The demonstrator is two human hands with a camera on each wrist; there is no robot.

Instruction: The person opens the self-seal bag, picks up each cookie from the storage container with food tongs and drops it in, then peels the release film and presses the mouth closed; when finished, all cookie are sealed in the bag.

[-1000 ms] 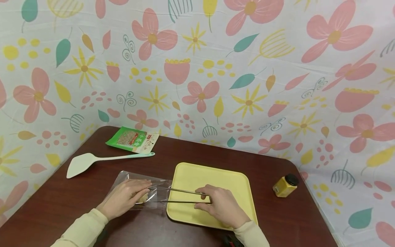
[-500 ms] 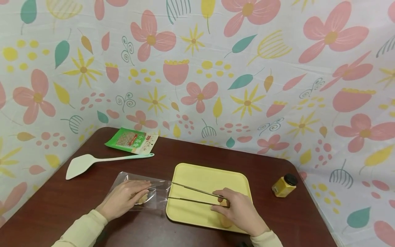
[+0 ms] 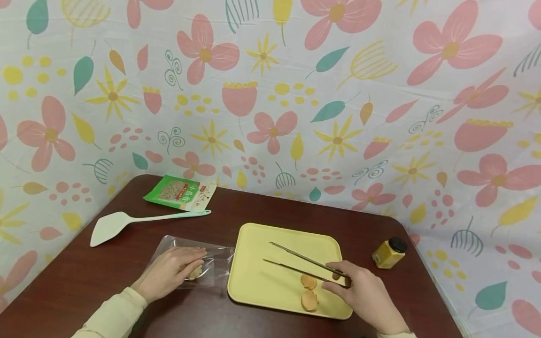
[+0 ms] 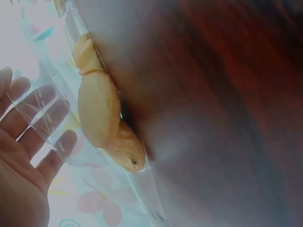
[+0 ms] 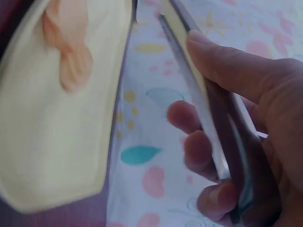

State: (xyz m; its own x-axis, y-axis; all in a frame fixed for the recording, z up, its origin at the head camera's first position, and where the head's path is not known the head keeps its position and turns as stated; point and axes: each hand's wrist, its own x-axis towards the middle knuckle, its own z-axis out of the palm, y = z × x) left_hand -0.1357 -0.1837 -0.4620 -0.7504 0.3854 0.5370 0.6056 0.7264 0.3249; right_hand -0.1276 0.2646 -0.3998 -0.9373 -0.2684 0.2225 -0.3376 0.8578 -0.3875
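Observation:
My right hand point(image 3: 369, 295) grips metal tongs point(image 3: 306, 258), their two arms spread apart above the yellow tray point(image 3: 253, 281). Nothing sits between the tong tips. Two tan, rounded pieces point(image 3: 309, 300) lie side by side near the tray's front right, below the tongs. Left of the tray is a clear plastic bag point(image 3: 217, 267), with my left hand point(image 3: 171, 267) over it, fingers extended. Several similar pale tan pieces point(image 4: 99, 109) show inside the bag in the left wrist view, where clear film overlaps the fingers point(image 4: 52, 113). In the head view the hand partly hides those pieces.
A white spatula point(image 3: 112, 227) with a long handle lies at the left, beneath a green and white food packet point(image 3: 181, 192) at the back. At the right edge stands a yellow jar point(image 3: 386, 256) with a black lid. Flowered cloth point(image 3: 270, 94) rises behind the brown table.
My right hand has moved right with the tongs, drawing their tips away from the bag to over the tray. Two tan pieces now show on the tray. The left hand stays in place.

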